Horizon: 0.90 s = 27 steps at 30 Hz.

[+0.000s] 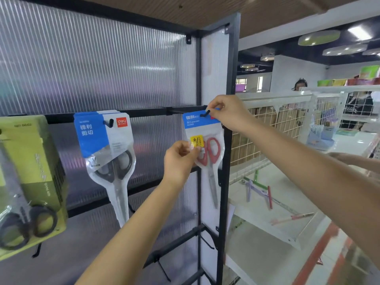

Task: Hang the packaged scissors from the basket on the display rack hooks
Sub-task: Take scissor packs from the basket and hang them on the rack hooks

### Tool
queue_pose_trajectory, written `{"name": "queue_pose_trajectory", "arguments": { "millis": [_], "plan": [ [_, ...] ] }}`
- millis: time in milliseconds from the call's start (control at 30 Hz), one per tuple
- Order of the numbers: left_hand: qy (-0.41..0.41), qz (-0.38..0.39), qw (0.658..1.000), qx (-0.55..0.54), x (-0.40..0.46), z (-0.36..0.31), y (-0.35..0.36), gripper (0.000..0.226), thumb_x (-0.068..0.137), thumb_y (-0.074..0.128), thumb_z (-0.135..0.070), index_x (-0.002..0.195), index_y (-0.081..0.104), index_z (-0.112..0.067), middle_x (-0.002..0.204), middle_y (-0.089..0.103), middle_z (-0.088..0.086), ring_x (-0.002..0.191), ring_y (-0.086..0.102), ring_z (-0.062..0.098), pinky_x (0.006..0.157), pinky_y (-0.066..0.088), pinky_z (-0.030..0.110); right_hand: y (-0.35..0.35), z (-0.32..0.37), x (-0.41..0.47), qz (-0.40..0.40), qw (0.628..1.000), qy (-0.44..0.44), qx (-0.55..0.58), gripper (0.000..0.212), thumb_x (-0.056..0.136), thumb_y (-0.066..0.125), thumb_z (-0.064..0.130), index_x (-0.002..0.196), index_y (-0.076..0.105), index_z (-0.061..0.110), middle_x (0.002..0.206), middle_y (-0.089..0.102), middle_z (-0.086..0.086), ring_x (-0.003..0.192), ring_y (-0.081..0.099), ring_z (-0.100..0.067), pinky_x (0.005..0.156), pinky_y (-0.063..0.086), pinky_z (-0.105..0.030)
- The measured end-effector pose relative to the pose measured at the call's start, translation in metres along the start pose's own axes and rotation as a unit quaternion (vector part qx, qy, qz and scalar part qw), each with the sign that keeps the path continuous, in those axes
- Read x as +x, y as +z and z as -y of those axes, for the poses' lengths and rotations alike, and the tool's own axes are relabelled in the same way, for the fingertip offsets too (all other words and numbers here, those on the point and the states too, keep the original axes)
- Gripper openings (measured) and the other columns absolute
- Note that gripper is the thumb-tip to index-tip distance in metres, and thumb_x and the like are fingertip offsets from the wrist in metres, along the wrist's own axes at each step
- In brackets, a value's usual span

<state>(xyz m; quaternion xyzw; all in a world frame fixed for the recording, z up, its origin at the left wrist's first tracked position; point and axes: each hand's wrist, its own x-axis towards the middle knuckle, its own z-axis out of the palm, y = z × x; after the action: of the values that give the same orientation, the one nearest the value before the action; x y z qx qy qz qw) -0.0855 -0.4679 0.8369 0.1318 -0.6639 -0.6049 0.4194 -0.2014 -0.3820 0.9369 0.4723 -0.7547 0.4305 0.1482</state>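
A packet of red-handled scissors [209, 153] with a blue header hangs at the tip of a black hook [205, 114] on the rack's upper rail. My right hand [226, 114] pinches the packet's top edge right at the hook. My left hand [181, 159] pinches the packet's left side by the yellow sticker. Several packets of grey-handled scissors [109, 153] hang on the hook to the left. The basket is out of view.
Green-carded scissors [26, 182] hang at the far left. Bare black hooks [162, 268] stick out of the lower rails. A white wire shelf unit [273, 182] with loose pens stands to the right, where another person's hand [349, 158] reaches in. A person stands behind it.
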Motion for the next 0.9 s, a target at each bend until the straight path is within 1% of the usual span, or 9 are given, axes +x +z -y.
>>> {"name": "queue_pose_trajectory", "arguments": {
  "millis": [100,267,333,400,500,600,733,800,900],
  "plan": [
    [-0.030,-0.055,0.998,0.000,0.014,0.008,0.000,0.009,0.088,0.063,-0.011,0.082,0.057,-0.014,0.086,0.065,0.004,0.082,0.066,0.019,0.073,0.058,0.032,0.012,-0.001,0.009,-0.012,1.000,-0.008,0.006,0.008,0.091,0.056,0.007,0.092,0.063,0.011,0.093,0.057,0.004,0.081,0.052,-0.003,0.057,0.037,-0.003],
    [-0.050,-0.160,0.986,0.007,0.039,0.016,0.001,0.008,0.088,0.063,-0.012,0.083,0.058,-0.013,0.077,0.060,-0.003,0.069,0.056,0.009,0.062,0.044,0.017,0.033,-0.007,0.018,-0.019,0.998,-0.052,-0.029,0.007,0.090,0.060,0.009,0.096,0.065,0.010,0.098,0.064,-0.004,0.086,0.056,-0.012,0.076,0.046,-0.026],
    [-0.064,-0.185,0.981,0.006,0.050,0.017,-0.001,0.007,0.088,0.063,-0.012,0.083,0.058,-0.010,0.079,0.060,-0.001,0.072,0.055,0.012,0.066,0.042,0.021,0.040,-0.010,0.021,-0.013,0.997,-0.068,-0.036,0.016,0.089,0.059,0.005,0.103,0.066,0.009,0.103,0.065,-0.005,0.093,0.059,-0.017,0.085,0.048,-0.033],
    [-0.079,-0.192,0.978,0.003,0.060,0.017,-0.002,0.014,0.090,0.060,-0.011,0.077,0.055,-0.012,0.080,0.059,0.001,0.079,0.055,0.016,0.073,0.041,0.026,0.048,-0.013,0.022,0.015,0.996,-0.075,-0.050,0.025,0.091,0.054,0.006,0.114,0.064,0.009,0.111,0.062,-0.008,0.100,0.058,-0.021,0.090,0.045,-0.032],
    [-0.095,-0.204,0.974,0.012,0.075,0.018,-0.008,0.006,0.091,0.058,-0.013,0.087,0.056,-0.010,0.090,0.059,0.006,0.083,0.055,0.018,0.073,0.041,0.026,0.063,-0.022,0.026,0.045,0.996,-0.059,-0.041,0.042,0.094,0.049,0.008,0.135,0.050,0.015,0.139,0.047,-0.004,0.127,0.045,-0.018,0.105,0.030,-0.014],
    [-0.128,-0.204,0.970,0.035,0.088,0.019,-0.015,0.006,0.092,0.058,-0.017,0.088,0.055,-0.014,0.092,0.060,0.004,0.082,0.056,0.017,0.075,0.043,0.025,0.074,-0.028,0.033,0.096,0.980,-0.066,-0.162,0.058,0.096,0.046,0.013,0.149,0.023,0.022,0.157,0.016,0.001,0.144,0.016,-0.017,0.116,0.011,-0.023],
    [-0.120,-0.201,0.966,0.110,0.100,0.023,-0.020,0.013,0.094,0.054,-0.019,0.086,0.061,-0.011,0.095,0.065,0.009,0.084,0.059,0.023,0.070,0.045,0.025,0.080,-0.028,0.039,0.114,0.958,-0.081,-0.249,0.070,0.097,0.047,0.019,0.151,0.003,0.027,0.159,-0.004,0.002,0.146,0.002,-0.015,0.115,0.009,-0.026],
    [-0.116,-0.199,0.960,0.157,0.102,0.022,-0.023,0.021,0.095,0.051,-0.019,0.093,0.066,-0.006,0.100,0.067,0.013,0.086,0.060,0.024,0.071,0.042,0.027,0.083,-0.026,0.039,0.123,0.955,-0.077,-0.259,0.072,0.097,0.047,0.020,0.151,0.000,0.026,0.159,-0.009,0.002,0.146,-0.001,-0.014,0.115,0.011,-0.027],
    [-0.115,-0.205,0.959,0.159,0.098,0.025,-0.023,0.020,0.096,0.046,-0.020,0.100,0.060,-0.005,0.104,0.065,0.011,0.093,0.062,0.025,0.074,0.043,0.029,0.085,-0.022,0.036,0.124,0.959,-0.062,-0.246,0.071,0.097,0.045,0.023,0.151,-0.001,0.023,0.159,-0.010,0.000,0.146,-0.002,-0.016,0.116,0.010,-0.028]
  ]
}}
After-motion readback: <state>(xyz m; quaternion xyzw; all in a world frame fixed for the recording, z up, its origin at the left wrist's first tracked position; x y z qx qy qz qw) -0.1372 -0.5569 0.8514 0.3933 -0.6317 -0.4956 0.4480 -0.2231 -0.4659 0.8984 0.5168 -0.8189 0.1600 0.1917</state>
